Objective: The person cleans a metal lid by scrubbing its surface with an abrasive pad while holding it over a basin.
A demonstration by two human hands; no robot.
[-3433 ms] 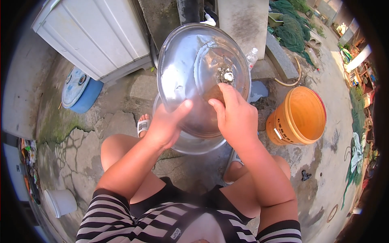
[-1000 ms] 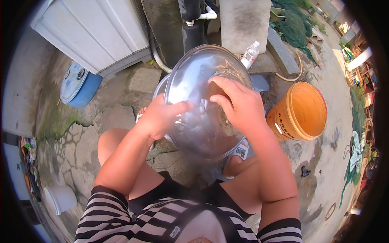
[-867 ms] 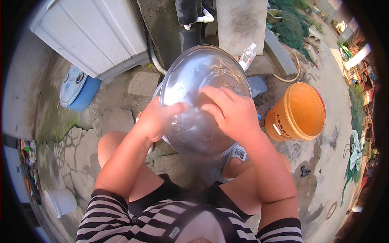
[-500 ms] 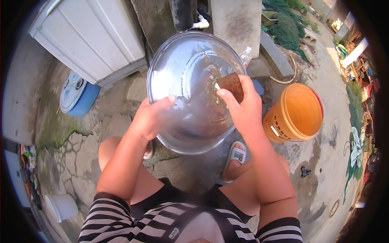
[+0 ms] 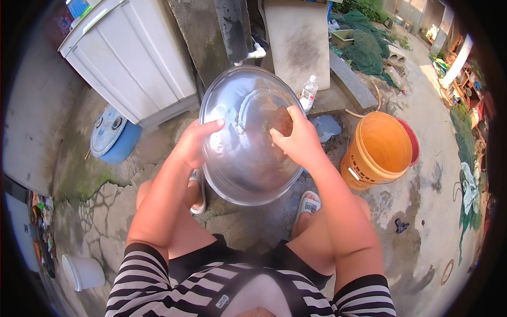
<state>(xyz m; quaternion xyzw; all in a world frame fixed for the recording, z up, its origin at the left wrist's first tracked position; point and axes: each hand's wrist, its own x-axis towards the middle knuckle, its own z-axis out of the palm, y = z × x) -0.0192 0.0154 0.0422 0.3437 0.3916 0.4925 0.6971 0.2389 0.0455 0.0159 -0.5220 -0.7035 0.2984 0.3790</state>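
Observation:
A large round shiny metal basin is held up in front of me, tilted above my feet. My left hand grips its left edge, the thumb laid over the rim and the fingers hidden behind. On the right part of the basin's surface, my right hand pinches a flat brown scouring pad and presses it against the metal. Part of the pad is covered by my fingers, and the surface around it looks smeared.
An orange bucket stands to the right, a red one behind it. A clear bottle is beyond the basin. Left are a white cabinet, a blue drum and a white bucket. Green netting lies far right.
My right hand has moved the pad slightly left and tipped it flatter against the basin. The view has shifted a little, and the basin sits lower in it.

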